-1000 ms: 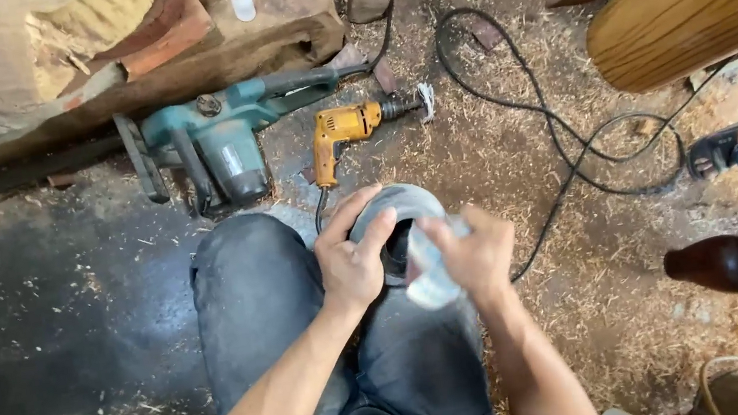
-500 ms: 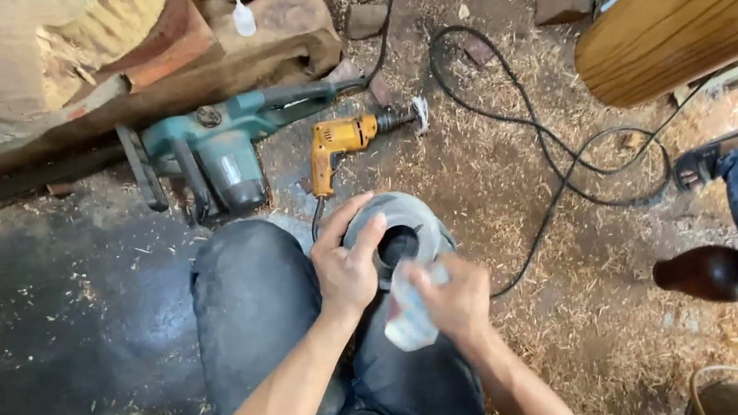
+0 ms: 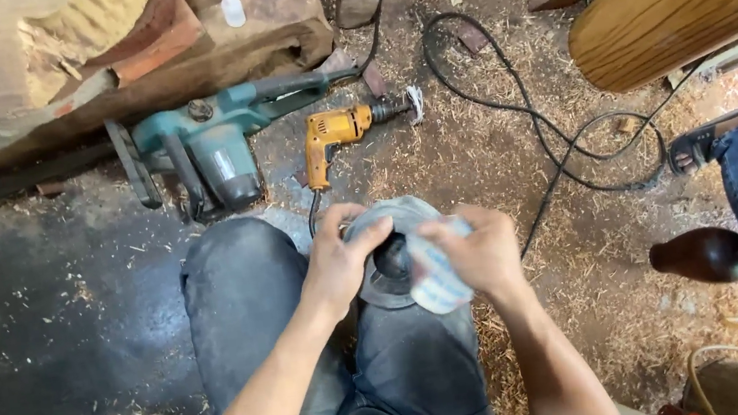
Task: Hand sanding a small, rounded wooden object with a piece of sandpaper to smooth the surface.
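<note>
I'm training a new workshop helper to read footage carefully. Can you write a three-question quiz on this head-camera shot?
1. True or false: the left hand rests on the rim of the round grey disc on the person's lap.
2. What does the right hand press against the disc? A) a pale cloth pad B) a hammer C) a paintbrush
3. Which power tool lies closer to the disc: the orange drill or the teal saw?

Key: 1 true; 2 A; 3 the orange drill.
</note>
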